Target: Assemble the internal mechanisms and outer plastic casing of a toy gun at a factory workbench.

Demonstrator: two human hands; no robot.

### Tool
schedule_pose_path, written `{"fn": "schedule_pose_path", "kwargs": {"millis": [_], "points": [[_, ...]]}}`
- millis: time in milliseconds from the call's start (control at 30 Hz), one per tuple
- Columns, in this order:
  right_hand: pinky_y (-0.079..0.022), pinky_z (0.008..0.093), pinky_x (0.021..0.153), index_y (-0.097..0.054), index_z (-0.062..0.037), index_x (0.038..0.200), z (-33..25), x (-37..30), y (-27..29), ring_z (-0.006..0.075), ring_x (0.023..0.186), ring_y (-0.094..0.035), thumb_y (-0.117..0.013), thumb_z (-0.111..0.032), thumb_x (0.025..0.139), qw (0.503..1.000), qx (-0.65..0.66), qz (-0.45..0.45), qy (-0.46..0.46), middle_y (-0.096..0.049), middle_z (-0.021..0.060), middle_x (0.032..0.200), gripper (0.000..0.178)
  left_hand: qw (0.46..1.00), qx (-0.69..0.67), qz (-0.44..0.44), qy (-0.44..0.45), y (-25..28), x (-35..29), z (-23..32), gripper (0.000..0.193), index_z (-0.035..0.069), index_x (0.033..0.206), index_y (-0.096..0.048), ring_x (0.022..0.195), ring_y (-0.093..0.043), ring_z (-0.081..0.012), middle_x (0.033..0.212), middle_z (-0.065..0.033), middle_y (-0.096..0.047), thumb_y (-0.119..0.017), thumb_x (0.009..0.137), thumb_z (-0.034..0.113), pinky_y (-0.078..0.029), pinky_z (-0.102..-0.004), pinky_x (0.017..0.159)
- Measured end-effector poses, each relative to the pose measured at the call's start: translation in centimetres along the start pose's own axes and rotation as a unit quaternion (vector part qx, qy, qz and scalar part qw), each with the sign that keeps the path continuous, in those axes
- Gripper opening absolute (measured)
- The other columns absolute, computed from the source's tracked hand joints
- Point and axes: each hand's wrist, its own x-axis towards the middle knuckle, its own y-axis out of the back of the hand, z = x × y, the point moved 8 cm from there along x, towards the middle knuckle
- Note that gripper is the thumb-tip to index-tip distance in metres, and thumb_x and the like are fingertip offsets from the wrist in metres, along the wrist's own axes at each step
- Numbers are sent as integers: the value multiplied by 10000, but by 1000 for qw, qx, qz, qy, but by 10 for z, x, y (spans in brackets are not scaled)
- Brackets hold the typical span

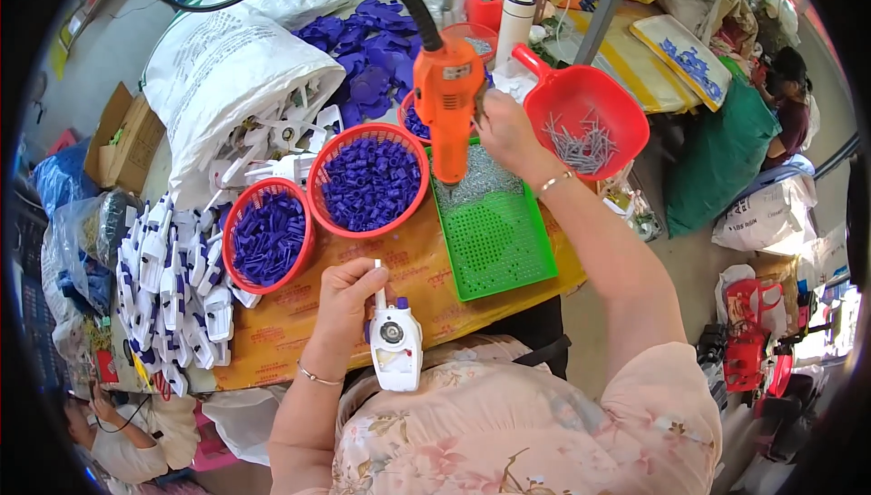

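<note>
My left hand (pixel 349 300) is closed at the near edge of the table. It grips a white plastic housing (pixel 397 368) with a round metal-centred part and small purple pieces, and a thin white stem stands up beside my fingers. My right hand (pixel 513 137) is closed at the right side of an orange electric screwdriver (pixel 449 87), some of its fingers hidden behind the tool. The screwdriver points downward on its black cable, its tip over the screw-filled far part of a green perforated tray (pixel 504 268).
Red baskets of purple parts (pixel 367 182) stand left of the tray. Farther left lie piled white housings (pixel 172 286), below a large white sack (pixel 227 78). Right of the tray, a red scoop (pixel 626 114) holds long screws. Flat purple pieces (pixel 367 59) lie behind. Other people sit at both sides.
</note>
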Motion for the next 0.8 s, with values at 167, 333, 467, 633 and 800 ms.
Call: {"fn": "schedule_pose_path", "kwargs": {"millis": [167, 333, 467, 633, 800], "points": [[-441, 464, 726, -570, -55, 1019, 35, 15, -40, 383, 844, -502, -559, -64, 749, 989, 143, -4, 37, -553, 171, 921, 270, 999, -22, -13, 19, -5, -3, -10, 138, 25, 804, -655, 491, -543, -59, 641, -32, -629, -631, 868, 144, -399, -192, 430], [-454, 431, 796, -671, -72, 874, 51, 19, -93, 299, 850, -563, -671, -208, 746, 987, -76, -87, 112, -578, 90, 849, 187, 997, -50, -3, 63, -2, -10, -20, 133, 20, 810, -644, 500, -579, -97, 639, -47, -633, -634, 864, 142, -461, -221, 459], [-454, 441, 774, -636, -63, 731, 55, 19, -106, 312, 850, -566, -649, -204, 751, 994, 40, -95, 34, -594, 113, 824, 143, 995, -71, -6, 63, 0, -13, -24, 120, 22, 848, -652, 519, -569, -70, 653, -36, -633, -646, 865, 141, -433, -195, 456], [-458, 458, 752, -640, -74, 754, 10, 30, -85, 316, 882, -570, -631, -172, 753, 979, -117, -170, 6, -592, 113, 848, 98, 995, -84, -1, 59, 0, -14, -23, 128, 25, 835, -646, 506, -581, -87, 650, -49, -642, -640, 868, 148, -444, -202, 453], [-463, 453, 745, -654, -89, 809, -2, 33, -83, 309, 881, -570, -638, -176, 749, 973, -110, -194, 55, -585, 112, 860, 107, 995, -77, 0, 58, -2, -15, -25, 128, 24, 842, -647, 504, -581, -87, 650, -47, -642, -638, 870, 148, -448, -203, 456]]}}
